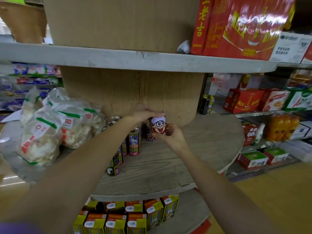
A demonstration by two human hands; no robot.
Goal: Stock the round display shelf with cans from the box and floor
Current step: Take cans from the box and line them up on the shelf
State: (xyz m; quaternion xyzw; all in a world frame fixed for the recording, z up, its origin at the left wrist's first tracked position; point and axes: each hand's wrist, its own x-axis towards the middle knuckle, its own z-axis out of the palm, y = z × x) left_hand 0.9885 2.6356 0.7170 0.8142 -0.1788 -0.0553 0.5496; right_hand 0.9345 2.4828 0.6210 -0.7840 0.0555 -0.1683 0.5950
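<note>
- On the far left of the round display shelf (194, 149), bagged white snacks (50, 132) lie in a heap.
- Just right of them, tall cans (134, 142) stand in a curved row.
- Behind these, the left hand (143, 114) lies with flat fingers on top of a red cartoon can (158, 126).
- Near the wooden core, the right hand (172, 135) pinches that can's lower side.
- Below the shelf, yellow cartons (135, 217) sit packed together.
</note>
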